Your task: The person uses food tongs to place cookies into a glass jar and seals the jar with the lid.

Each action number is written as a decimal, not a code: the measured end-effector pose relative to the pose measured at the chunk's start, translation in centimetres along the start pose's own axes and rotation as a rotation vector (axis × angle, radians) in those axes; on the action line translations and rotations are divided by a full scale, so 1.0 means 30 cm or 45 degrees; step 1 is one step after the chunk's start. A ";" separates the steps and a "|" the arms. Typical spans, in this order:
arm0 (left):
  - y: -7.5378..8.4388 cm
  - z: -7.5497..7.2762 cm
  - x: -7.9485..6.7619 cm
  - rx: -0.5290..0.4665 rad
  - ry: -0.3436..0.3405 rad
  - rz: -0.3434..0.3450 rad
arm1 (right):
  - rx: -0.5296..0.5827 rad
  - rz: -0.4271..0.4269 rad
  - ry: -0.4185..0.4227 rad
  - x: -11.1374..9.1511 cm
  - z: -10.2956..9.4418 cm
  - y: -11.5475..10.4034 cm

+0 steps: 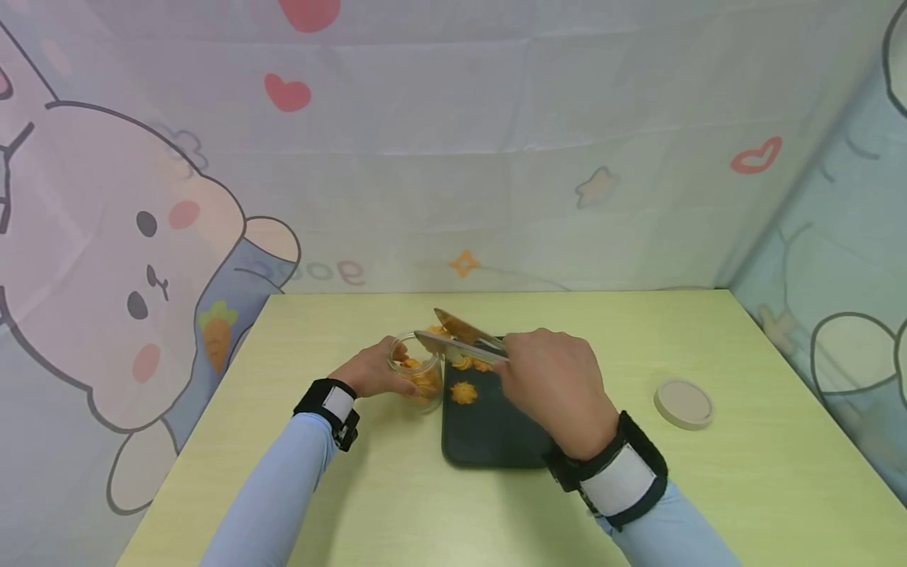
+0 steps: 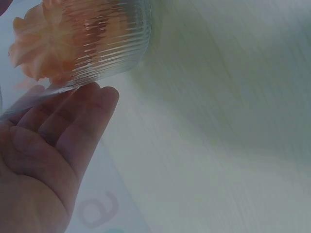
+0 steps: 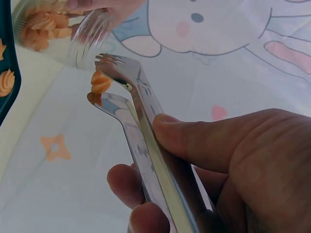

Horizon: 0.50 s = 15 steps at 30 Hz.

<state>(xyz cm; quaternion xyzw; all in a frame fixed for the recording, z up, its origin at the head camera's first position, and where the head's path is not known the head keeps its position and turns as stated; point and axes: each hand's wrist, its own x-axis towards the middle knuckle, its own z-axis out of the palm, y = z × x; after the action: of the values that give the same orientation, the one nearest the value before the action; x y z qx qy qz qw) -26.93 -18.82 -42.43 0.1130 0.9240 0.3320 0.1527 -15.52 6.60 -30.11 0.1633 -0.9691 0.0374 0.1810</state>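
Note:
My left hand [image 1: 372,372] holds a clear glass jar [image 1: 427,384] around its side at the tray's left edge. Orange, swirl-shaped cookies [image 2: 43,43] lie in the jar, seen through its ribbed glass in the left wrist view. Metal tongs [image 1: 464,347] are gripped in my right hand [image 1: 556,386], thumb on one arm and fingers on the other. Between the tong tips sits one orange cookie [image 3: 100,83], close to the jar's mouth in the right wrist view. Several more cookies [image 1: 464,393] rest on the dark tray [image 1: 496,437]; my right hand hides part of the tray.
A round beige lid [image 1: 684,404] lies on the pale yellow table [image 1: 609,520], right of the tray. Behind the table hangs a printed cloth [image 1: 439,197] with hearts and a cartoon rabbit; another cloth borders the right side.

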 end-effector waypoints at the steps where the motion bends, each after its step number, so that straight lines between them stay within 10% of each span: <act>1: 0.000 0.000 -0.001 0.000 0.000 -0.004 | 0.003 -0.007 0.003 0.007 0.001 -0.007; 15: -0.010 0.001 0.005 -0.003 -0.011 -0.071 | 0.026 -0.032 -0.056 0.051 0.062 -0.077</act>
<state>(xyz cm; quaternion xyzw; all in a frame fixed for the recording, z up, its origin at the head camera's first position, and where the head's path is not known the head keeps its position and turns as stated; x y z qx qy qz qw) -27.09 -18.98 -42.66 0.0885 0.9256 0.3284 0.1660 -16.75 3.72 -31.26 0.1782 -0.9703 0.0412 0.1583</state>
